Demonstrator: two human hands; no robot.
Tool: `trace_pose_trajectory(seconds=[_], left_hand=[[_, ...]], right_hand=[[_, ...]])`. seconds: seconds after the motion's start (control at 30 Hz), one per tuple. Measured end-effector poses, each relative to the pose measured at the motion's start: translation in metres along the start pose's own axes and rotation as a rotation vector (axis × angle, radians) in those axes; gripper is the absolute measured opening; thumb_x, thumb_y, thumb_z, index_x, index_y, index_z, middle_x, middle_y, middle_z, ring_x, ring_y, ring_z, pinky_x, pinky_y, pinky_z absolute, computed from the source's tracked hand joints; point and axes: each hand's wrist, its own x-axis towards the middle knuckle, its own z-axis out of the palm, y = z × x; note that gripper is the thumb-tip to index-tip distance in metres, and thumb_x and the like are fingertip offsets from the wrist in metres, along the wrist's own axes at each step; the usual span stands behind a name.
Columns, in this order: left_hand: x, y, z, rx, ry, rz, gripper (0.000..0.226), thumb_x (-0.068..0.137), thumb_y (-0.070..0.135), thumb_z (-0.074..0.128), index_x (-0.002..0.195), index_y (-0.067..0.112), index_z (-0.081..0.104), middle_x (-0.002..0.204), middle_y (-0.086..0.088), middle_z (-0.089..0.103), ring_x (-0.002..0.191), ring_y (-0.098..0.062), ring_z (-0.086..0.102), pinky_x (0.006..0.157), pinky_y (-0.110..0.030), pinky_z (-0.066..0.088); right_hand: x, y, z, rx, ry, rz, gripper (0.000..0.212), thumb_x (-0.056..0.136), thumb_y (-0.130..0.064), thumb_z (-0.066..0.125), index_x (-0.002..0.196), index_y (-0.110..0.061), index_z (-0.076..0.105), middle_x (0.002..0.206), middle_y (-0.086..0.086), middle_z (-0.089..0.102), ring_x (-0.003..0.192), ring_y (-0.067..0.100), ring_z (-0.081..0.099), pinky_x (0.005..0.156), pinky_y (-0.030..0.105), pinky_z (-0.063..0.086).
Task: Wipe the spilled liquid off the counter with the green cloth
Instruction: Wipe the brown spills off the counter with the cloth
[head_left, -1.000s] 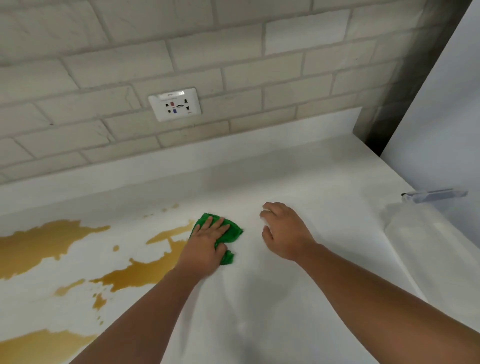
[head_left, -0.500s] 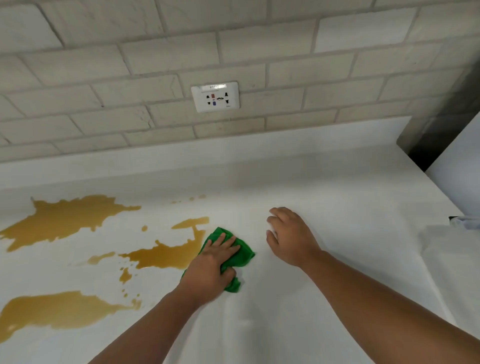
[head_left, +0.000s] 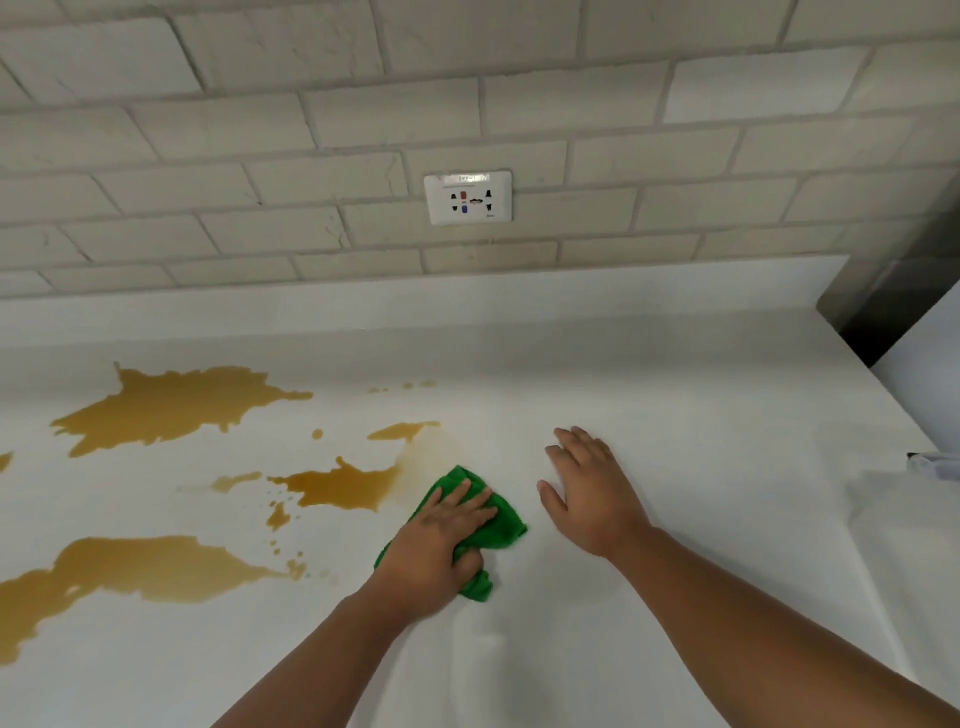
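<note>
Two hands on one white counter; left hand presses the green cloth down, fingers nearly straight over it, thumb curled round a bunched fold; right hand just right of the cloth, fingers loosely spread flat, holding nothing; spilled liquid, brown, several puddles, nearest just left of the left fingertips; wall socket well beyond them.

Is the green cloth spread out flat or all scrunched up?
Scrunched up: the green cloth bunches in folds under the left hand gripping it on the counter.
</note>
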Motion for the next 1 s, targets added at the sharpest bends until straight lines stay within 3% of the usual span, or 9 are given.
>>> trace_pose_trajectory(seconds=[0.07,0.17,0.33,0.47,0.57,0.67,0.8,1.0], left_hand=[[-0.023,-0.011,-0.006,-0.025,0.064,-0.046,0.055,0.082,0.034,0.048,0.136,0.026,0.058,0.148,0.020,0.041,0.146,-0.003,0.023,0.122,-0.023,0.006],[-0.036,-0.032,-0.021,0.005,0.164,-0.230,0.052,0.086,0.033,0.052,0.138,0.027,0.055,0.149,0.019,0.039,0.146,-0.005,0.021,0.120,-0.021,0.003],[-0.002,-0.036,-0.027,0.123,0.200,-0.470,0.053,0.097,0.031,0.051,0.149,0.026,0.040,0.160,0.008,0.025,0.151,-0.018,0.010,0.123,-0.036,0.004],[0.010,0.005,-0.003,0.137,0.115,-0.344,0.058,0.097,0.034,0.047,0.152,0.026,0.032,0.162,0.008,0.019,0.152,-0.018,0.004,0.123,-0.037,-0.002],[-0.016,0.029,0.012,0.142,0.015,-0.172,0.057,0.095,0.036,0.048,0.151,0.028,0.036,0.160,0.014,0.021,0.149,-0.009,0.002,0.123,-0.031,-0.003],[-0.057,0.021,0.010,0.126,0.022,-0.118,0.055,0.092,0.040,0.047,0.147,0.033,0.043,0.156,0.022,0.026,0.149,-0.001,0.007,0.122,-0.025,-0.001],[-0.087,-0.010,-0.011,0.156,0.135,-0.340,0.060,0.089,0.050,0.040,0.147,0.033,0.043,0.155,0.022,0.026,0.149,-0.007,0.013,0.121,-0.022,0.000],[-0.022,-0.029,-0.025,0.330,0.066,-0.685,0.066,0.100,0.050,0.027,0.158,0.022,0.013,0.165,0.001,0.004,0.152,-0.026,-0.004,0.122,-0.046,0.000]], right_hand=[[-0.005,-0.003,0.003,-0.001,-0.003,-0.008,0.072,0.092,-0.055,0.021,0.142,-0.010,0.048,0.157,0.011,0.034,0.147,0.029,0.025,0.122,0.046,0.017],[-0.011,-0.007,0.004,0.022,-0.002,-0.021,0.072,0.092,-0.056,0.021,0.141,-0.010,0.049,0.158,0.010,0.033,0.148,0.028,0.024,0.122,0.045,0.016],[-0.028,-0.014,0.008,0.063,0.017,-0.055,0.069,0.094,-0.053,0.025,0.140,-0.010,0.051,0.156,0.009,0.037,0.147,0.026,0.027,0.122,0.043,0.018],[-0.033,-0.015,0.009,0.029,0.007,-0.070,0.070,0.094,-0.052,0.021,0.142,-0.010,0.049,0.155,0.009,0.038,0.147,0.027,0.027,0.122,0.044,0.018],[-0.034,-0.015,0.007,0.028,0.002,-0.073,0.072,0.093,-0.051,0.016,0.144,-0.011,0.047,0.157,0.008,0.035,0.148,0.026,0.024,0.123,0.042,0.015],[-0.035,-0.015,0.007,0.025,-0.001,-0.080,0.074,0.092,-0.052,0.012,0.147,-0.012,0.043,0.159,0.006,0.031,0.150,0.024,0.019,0.124,0.040,0.010],[-0.035,-0.014,0.008,0.041,-0.005,-0.087,0.076,0.091,-0.053,0.011,0.147,-0.013,0.042,0.160,0.005,0.029,0.151,0.023,0.015,0.124,0.039,0.007],[-0.035,-0.013,0.009,0.022,-0.020,-0.093,0.076,0.091,-0.056,0.011,0.148,-0.013,0.038,0.162,0.006,0.025,0.151,0.024,0.012,0.124,0.041,0.007]])
